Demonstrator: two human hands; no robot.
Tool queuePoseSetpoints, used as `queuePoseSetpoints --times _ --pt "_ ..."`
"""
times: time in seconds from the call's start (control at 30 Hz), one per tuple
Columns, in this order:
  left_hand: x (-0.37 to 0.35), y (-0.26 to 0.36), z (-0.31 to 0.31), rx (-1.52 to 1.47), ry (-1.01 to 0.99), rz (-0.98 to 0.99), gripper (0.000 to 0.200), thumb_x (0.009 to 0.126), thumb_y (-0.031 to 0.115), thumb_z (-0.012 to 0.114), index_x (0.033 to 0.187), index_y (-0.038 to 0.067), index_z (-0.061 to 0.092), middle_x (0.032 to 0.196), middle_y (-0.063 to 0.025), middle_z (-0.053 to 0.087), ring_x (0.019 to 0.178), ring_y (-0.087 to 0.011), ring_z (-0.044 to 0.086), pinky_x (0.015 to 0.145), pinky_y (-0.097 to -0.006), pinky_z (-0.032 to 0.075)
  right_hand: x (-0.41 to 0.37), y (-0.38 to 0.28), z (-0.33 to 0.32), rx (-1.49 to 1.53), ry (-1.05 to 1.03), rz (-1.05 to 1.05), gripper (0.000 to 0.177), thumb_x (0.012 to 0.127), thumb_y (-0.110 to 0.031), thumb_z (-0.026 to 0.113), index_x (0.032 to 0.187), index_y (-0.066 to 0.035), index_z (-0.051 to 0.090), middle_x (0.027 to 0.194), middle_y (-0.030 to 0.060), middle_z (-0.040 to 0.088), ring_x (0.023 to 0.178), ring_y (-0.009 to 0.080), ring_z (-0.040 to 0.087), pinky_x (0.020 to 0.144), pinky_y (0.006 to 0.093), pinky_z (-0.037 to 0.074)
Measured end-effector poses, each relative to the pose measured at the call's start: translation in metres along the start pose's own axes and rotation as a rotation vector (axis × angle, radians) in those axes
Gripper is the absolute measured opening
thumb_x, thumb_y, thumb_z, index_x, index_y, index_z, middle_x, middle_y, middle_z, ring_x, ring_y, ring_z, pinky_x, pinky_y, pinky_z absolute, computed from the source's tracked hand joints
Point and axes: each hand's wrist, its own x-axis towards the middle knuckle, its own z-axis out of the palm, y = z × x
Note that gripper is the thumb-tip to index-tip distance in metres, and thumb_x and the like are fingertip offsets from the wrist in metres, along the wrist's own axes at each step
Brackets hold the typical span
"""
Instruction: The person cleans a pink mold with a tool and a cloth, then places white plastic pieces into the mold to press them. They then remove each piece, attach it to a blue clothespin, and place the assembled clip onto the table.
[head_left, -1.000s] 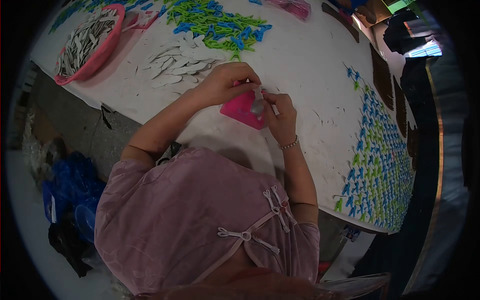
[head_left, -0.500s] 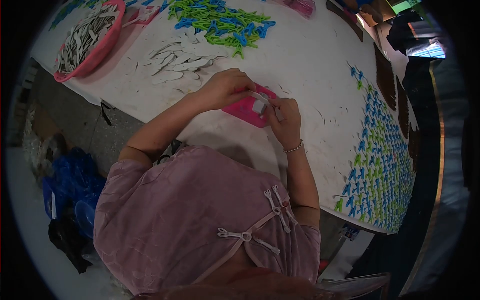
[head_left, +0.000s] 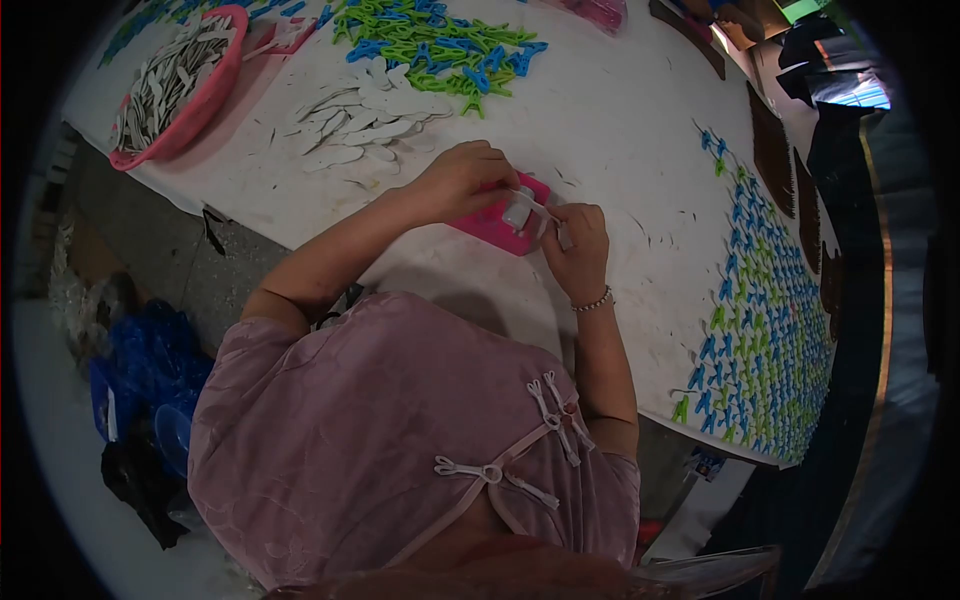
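White tabletop (head_left: 620, 140) runs across the view, with a basin (head_left: 215, 95) of white parts, a loose pile of them (head_left: 365, 115), a heap of clips (head_left: 440, 45) and rows of clips (head_left: 760, 300) far right. A pink block (head_left: 490, 225) lies at the near edge. The left hand (head_left: 462, 180) curls over it, fingertips closed on a small white piece (head_left: 520, 208). The right hand (head_left: 578, 240) pinches the piece's other end. It looks thin, light, stiff plastic, probably easy to snap, so best gripped by its ends.
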Motion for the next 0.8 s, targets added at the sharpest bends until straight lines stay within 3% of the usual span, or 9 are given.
queuePoseSetpoints --times 0.23,0.33,0.4,0.6,0.8 --pt "0.012 0.008 0.008 0.018 -0.022 0.060 0.010 0.072 0.011 0.067 0.081 0.011 0.061 0.083 -0.0038 0.059 0.084 -0.0254 0.054 0.076 -0.0378 0.041 0.018 -0.010 -0.019 -0.029 0.098 -0.001 0.023 0.068 0.002 0.062 0.091 -0.004 0.061 0.085 0.0083 0.060 0.079 0.0258 0.055 0.068 0.0356 0.045" --pt "0.016 0.006 0.012 0.018 -0.030 0.075 0.011 0.070 0.010 0.066 0.080 0.011 0.061 0.083 -0.0034 0.058 0.084 -0.0252 0.054 0.075 -0.0378 0.041 0.026 -0.016 -0.020 0.038 0.111 0.000 0.028 0.069 0.006 0.061 0.096 -0.002 0.061 0.088 0.0091 0.059 0.081 0.0210 0.057 0.072 0.0300 0.047" --pt "0.017 0.005 0.014 0.042 -0.026 0.084 0.011 0.070 0.010 0.067 0.080 0.011 0.061 0.082 -0.0035 0.058 0.083 -0.0252 0.055 0.074 -0.0378 0.041 0.029 -0.020 -0.018 0.196 0.098 0.100 0.028 0.073 0.006 0.061 0.100 -0.002 0.059 0.092 0.0075 0.058 0.086 0.0167 0.057 0.077 0.0280 0.047" --pt "0.015 0.001 0.013 -0.038 -0.009 0.028 0.012 0.070 0.011 0.069 0.079 0.009 0.062 0.084 -0.0048 0.059 0.081 -0.0259 0.056 0.074 -0.0383 0.042 0.023 -0.011 0.007 0.626 0.090 0.308 0.040 0.076 0.002 0.064 0.114 -0.002 0.052 0.090 0.0042 0.057 0.082 0.0129 0.054 0.074 0.0275 0.047" --pt "0.008 0.007 0.005 -0.175 0.040 -0.034 0.013 0.072 0.013 0.070 0.081 0.008 0.062 0.088 -0.0064 0.060 0.086 -0.0255 0.056 0.078 -0.0370 0.043 0.020 -0.015 0.020 0.642 -0.031 0.489 0.041 0.076 -0.002 0.066 0.115 -0.001 0.050 0.094 0.0048 0.056 0.083 0.0123 0.053 0.074 0.0255 0.046"
